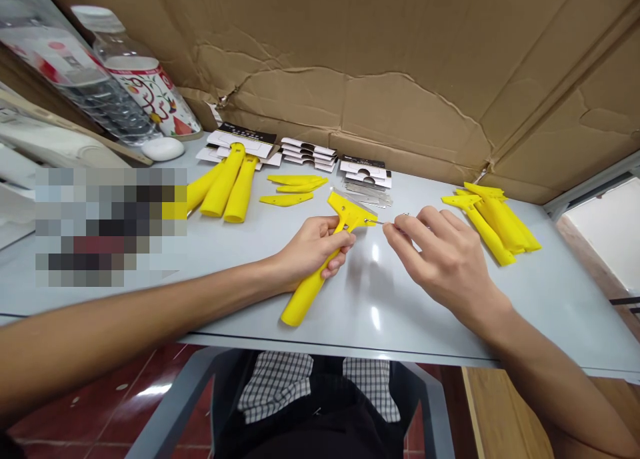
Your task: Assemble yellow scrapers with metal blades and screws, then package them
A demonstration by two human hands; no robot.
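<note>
My left hand (320, 249) is closed around the neck of a yellow scraper (305, 299), whose wide head points away and whose handle slants toward the table's front edge. A blade edge shows along the head's far side. My right hand (440, 259) pinches a thin metal hex key (379, 221), its tip against a screw at the right end of the scraper's head. Part of the key is hidden by my fingers. Beyond the head lie metal blades (367, 193) and loose yellow blade covers (295, 187).
Several yellow scraper handles (493, 222) are piled at the right. At the left, finished-looking scrapers (233, 182) lie with printed cards (240, 137). Folded cards (309, 153) stand near the cardboard wall (350, 72). Bottles (150, 92) and a white oval object (163, 149) sit back left.
</note>
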